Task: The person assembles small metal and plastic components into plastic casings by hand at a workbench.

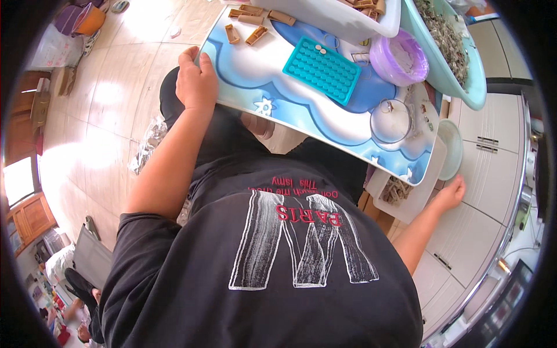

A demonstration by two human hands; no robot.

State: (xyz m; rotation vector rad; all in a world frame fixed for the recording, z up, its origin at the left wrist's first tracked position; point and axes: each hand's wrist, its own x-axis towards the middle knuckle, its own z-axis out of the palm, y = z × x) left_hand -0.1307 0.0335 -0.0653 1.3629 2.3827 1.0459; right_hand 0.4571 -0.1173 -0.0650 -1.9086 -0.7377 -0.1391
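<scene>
1. While gripping the blue-and-white desk (261,87) edge, left hand (196,81), fingers curled over its rim.
2. Right hand (449,194), fingers together, against a white tray (415,203) under the desk's far corner.
3. Teal mold tray (322,69) atop the desk.

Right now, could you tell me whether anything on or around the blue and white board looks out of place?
Crumpled clear plastic wrapping lies loose on the tiled floor beside the left hand, which grips the blue and white board at its edge. Small brown pieces lie scattered at its far corner.
</scene>
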